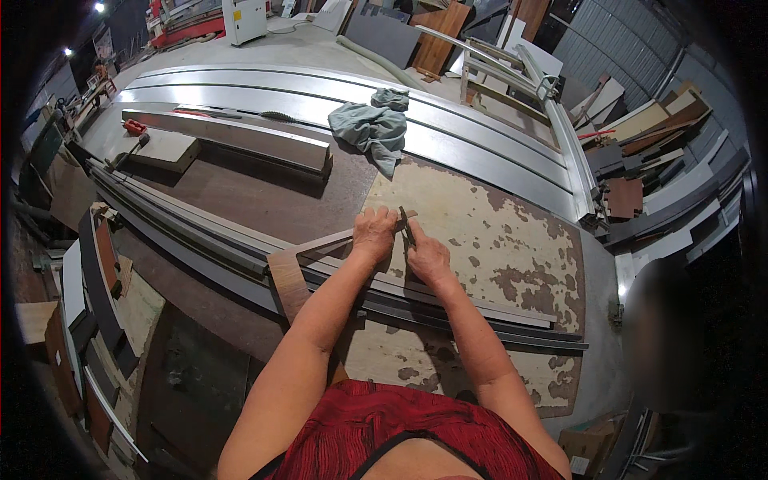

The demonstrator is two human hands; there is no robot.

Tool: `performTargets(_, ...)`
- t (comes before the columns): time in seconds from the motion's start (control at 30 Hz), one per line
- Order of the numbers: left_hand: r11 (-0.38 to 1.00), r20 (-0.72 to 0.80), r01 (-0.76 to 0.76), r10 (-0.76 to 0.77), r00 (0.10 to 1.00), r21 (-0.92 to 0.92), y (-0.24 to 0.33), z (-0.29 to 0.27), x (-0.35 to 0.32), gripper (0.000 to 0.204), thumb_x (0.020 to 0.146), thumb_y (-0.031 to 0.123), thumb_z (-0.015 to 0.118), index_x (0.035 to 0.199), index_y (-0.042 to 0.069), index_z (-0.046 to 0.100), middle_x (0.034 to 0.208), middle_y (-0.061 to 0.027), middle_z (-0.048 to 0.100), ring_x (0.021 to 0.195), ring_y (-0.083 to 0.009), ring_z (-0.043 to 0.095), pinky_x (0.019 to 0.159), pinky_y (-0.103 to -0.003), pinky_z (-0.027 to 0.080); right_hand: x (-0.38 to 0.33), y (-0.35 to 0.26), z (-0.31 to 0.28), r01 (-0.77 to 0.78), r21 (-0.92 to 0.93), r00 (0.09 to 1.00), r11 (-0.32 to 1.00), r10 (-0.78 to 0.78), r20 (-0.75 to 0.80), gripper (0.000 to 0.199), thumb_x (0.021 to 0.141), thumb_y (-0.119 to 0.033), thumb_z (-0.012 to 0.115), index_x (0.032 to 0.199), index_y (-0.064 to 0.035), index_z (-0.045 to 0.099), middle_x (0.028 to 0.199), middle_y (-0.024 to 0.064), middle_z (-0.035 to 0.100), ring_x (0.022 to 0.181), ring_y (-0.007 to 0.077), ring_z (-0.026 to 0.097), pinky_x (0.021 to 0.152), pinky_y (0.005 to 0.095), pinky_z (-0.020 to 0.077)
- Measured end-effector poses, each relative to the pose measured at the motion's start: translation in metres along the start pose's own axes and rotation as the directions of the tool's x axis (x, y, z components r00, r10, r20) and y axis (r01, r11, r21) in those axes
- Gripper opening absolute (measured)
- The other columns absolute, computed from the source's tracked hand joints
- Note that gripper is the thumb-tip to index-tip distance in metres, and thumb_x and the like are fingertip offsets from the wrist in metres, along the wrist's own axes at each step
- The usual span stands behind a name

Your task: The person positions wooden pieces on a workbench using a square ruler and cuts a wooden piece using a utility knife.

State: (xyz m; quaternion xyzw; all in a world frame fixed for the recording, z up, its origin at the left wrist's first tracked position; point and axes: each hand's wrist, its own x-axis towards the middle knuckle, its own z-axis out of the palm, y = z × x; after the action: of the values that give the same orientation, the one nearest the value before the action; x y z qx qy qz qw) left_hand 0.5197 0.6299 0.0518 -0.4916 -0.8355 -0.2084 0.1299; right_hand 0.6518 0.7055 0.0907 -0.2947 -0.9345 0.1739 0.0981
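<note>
My left hand (374,234) is closed on a thin wood-coloured strip (289,282). The strip's short end pokes out past the fingers to the right, while its other part bends and hangs down toward me beside my left forearm. In my right hand (429,259) is a narrow dark hand tool (404,214), its far end crossing the strip close to my left fingers. Exactly what kind of tool it is, I cannot tell. Both hands are over long, thin pale and dark strips (504,308) lying across the worn, peeling board (464,204).
A crumpled grey-green cloth (372,128) lies beyond my hands, partly on the slotted metal bed (480,132). Far left are a long metal bar (240,136), a pale block (164,152) and a red-handled tool (134,126). Board offcuts (640,152) lean at the right.
</note>
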Motion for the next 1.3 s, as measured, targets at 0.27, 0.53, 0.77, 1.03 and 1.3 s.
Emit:
performTargets(0.27,1.000,-0.022,-0.011,0.012,1.000,0.021,-0.001,-0.003,0.001,0.020,0.079,0.015,0.060,0.099,0.012,0.061,0.092,-0.0074,0.059,0.087,-0.0308,0.058,0.070,-0.044,0.047,-0.023,0.007,0.000,-0.009,0.019,0.999,1.000,0.008,0.034,0.061,0.080,-0.016,0.053,0.139,-0.0179,0.039,0.085,0.0223,0.066,0.081,0.0409,0.064,0.075,0.0527,0.0489)
performTargets(0.53,1.000,-0.048,-0.010,0.010,0.999,-0.002,0.001,0.002,0.001,0.015,0.081,0.017,0.058,0.095,0.012,0.061,0.090,-0.0072,0.059,0.086,-0.0305,0.058,0.069,-0.045,0.047,-0.002,0.003,0.004,0.015,-0.028,1.000,1.000,-0.015,-0.014,0.061,0.080,-0.013,0.053,0.140,-0.0156,0.039,0.083,0.0221,0.066,0.079,0.0408,0.065,0.075,0.0514,0.0504)
performTargets(0.77,1.000,-0.044,0.000,0.001,0.999,0.021,-0.001,-0.001,0.000,0.014,0.082,0.018,0.059,0.095,0.013,0.060,0.090,-0.0074,0.060,0.086,-0.0309,0.058,0.069,-0.045,0.046,-0.028,0.008,0.000,0.025,-0.014,1.000,1.000,-0.025,0.010,0.062,0.081,-0.015,0.054,0.140,-0.0172,0.038,0.084,0.0219,0.066,0.079,0.0401,0.065,0.075,0.0513,0.0504)
performTargets(1.03,0.999,-0.058,-0.023,0.022,0.998,-0.023,0.004,-0.003,0.001,0.016,0.080,0.017,0.061,0.094,0.012,0.060,0.090,-0.0080,0.060,0.085,-0.0310,0.059,0.068,-0.045,0.047,-0.001,0.003,0.002,0.007,-0.013,1.000,1.000,-0.007,-0.017,0.060,0.080,-0.014,0.054,0.138,-0.0160,0.039,0.084,0.0213,0.066,0.081,0.0403,0.065,0.076,0.0516,0.0501)
performTargets(1.3,1.000,-0.039,-0.003,0.004,0.999,0.024,-0.003,0.000,0.000,0.018,0.077,0.015,0.062,0.095,0.012,0.059,0.091,-0.0070,0.060,0.086,-0.0305,0.058,0.069,-0.044,0.047,-0.031,0.003,-0.008,-0.032,0.006,0.998,0.999,0.031,0.050,0.060,0.080,-0.018,0.053,0.139,-0.0174,0.042,0.089,0.0237,0.066,0.085,0.0414,0.064,0.080,0.0511,0.0485)
